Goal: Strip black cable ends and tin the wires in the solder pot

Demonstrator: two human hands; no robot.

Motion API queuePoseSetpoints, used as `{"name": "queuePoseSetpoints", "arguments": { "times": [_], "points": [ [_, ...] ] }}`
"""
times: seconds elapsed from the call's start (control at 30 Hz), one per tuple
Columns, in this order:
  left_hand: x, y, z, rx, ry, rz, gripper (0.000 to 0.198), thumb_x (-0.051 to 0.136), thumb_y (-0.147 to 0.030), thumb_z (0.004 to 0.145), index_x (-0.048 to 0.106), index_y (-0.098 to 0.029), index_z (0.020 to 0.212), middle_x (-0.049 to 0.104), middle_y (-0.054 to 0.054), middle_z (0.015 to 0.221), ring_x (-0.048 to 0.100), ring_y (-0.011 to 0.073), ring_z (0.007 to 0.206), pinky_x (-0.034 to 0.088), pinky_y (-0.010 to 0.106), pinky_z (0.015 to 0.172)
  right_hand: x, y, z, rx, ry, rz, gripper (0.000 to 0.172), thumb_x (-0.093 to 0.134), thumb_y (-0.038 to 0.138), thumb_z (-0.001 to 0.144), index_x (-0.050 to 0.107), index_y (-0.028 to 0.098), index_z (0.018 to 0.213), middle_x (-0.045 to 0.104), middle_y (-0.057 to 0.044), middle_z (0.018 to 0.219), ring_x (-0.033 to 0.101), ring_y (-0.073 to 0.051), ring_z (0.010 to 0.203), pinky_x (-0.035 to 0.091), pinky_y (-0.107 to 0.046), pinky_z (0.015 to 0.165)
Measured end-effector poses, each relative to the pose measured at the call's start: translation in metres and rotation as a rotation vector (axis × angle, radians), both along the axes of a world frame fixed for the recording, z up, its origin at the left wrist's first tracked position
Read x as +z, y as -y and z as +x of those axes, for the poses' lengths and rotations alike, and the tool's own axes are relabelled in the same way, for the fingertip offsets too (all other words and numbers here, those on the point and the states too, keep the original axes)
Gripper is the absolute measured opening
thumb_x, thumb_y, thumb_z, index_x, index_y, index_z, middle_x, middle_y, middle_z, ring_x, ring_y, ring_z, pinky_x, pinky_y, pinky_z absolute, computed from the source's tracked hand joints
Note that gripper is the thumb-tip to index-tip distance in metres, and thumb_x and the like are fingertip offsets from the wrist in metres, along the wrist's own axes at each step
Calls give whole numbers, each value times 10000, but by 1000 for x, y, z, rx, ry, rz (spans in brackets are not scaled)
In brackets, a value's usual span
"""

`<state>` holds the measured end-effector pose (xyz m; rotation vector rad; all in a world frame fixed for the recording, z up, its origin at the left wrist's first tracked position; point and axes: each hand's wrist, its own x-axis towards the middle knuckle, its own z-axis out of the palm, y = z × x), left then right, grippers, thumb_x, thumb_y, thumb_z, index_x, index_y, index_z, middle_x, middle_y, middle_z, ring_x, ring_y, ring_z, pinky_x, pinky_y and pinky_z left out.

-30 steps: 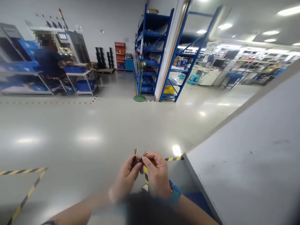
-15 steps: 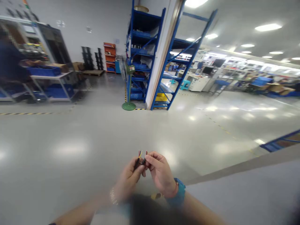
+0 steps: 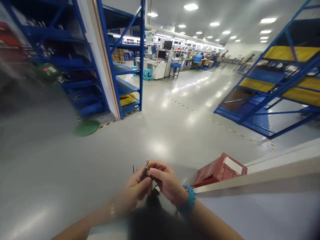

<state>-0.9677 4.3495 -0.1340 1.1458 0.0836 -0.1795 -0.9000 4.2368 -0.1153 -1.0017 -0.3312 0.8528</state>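
Between my hands is a thin black cable (image 3: 144, 173) with red and yellow wire ends fanning out at its tip. My left hand (image 3: 138, 186) pinches it between thumb and fingers. Close against it, the thumb and fingers of my right hand (image 3: 165, 180) are closed at the wires, with a small wire end showing above the fingertips. More dark wire ends (image 3: 133, 169) stick up behind the left fingers. A blue watch band (image 3: 188, 199) is around my right wrist, a beaded bracelet (image 3: 112, 209) around the left. The fingers partly hide the cable.
Blue shelving (image 3: 127, 66) with trays stands ahead left, near a green round fan base (image 3: 88, 128). A blue rack with yellow bins (image 3: 260, 84) is at the right. A red box (image 3: 221, 170) lies beside a pale wall edge (image 3: 257, 180). Workbenches fill the background.
My view has swung to the right, bringing the yellow-bin rack and red box in sight. Both hands stay together on the cable; the right fingers have come closer to the coloured wires.
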Motion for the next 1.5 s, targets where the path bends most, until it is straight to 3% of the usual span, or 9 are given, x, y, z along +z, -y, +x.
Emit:
{"name": "queuePoseSetpoints", "arguments": {
  "times": [0.13,0.33,0.47,0.63,0.8,1.0,1.2,1.3,1.5],
  "points": [
    [-2,14,124,-54,-49,-143,397,562,-423,727,452,-165,1008,430,-54,471,234,38,361,120,183,356,-5,11,119,-71,-9,27,88,581,205,714,620,127,722,527,14,595,463,-66,513,378,-178,487],
    [26,35,277,-34,-95,-230,369,511,-456,753,486,-168,982,424,-55,466,169,23,329,106,182,341,16,28,272,-150,34,-15,86,591,204,705,606,133,659,479,24,599,390,-59,518,324,-186,504],
    [14,41,376,-46,-117,-261,353,384,-473,814,501,-143,764,425,-36,474,170,26,342,119,184,352,15,38,369,-251,139,-89,132,611,239,698,579,147,609,461,23,619,392,-72,528,334,-209,511],
    [-14,56,537,-151,-1,70,362,395,-456,818,500,-141,676,363,-43,479,215,50,398,139,198,392,3,63,507,-561,352,-274,186,601,256,713,546,160,563,435,25,607,394,-83,542,336,-227,526],
    [5,99,704,-329,203,375,340,411,-422,819,494,-151,631,387,-30,523,294,76,463,229,214,456,22,108,639,-909,331,-394,217,600,250,700,498,164,529,404,44,542,373,-76,508,320,-223,503],
    [8,202,843,-609,145,284,340,378,-406,839,474,-148,641,405,-22,553,253,60,447,177,211,422,19,212,749,-973,49,-206,155,608,288,692,583,138,665,486,35,599,373,-44,455,272,-204,443],
    [-1,350,943,-757,133,315,329,416,-425,817,483,-144,660,410,-28,539,254,46,418,149,211,401,-4,355,836,-1200,-7,-65,192,641,274,673,554,130,578,428,58,491,339,-38,425,251,-195,430],
    [13,429,984,-796,92,243,349,397,-430,824,466,-138,648,397,-35,533,214,39,409,129,213,401,3,432,875,-1195,-39,-15,176,653,270,664,575,126,601,431,56,478,339,-37,414,251,-189,420],
    [36,555,1064,-789,51,180,337,377,-420,836,467,-130,689,452,-17,569,218,36,420,124,204,402,28,563,944,-1081,4,5,325,521,406,775,604,142,946,451,28,591,387,-54,462,299,-195,431]
  ]
}}
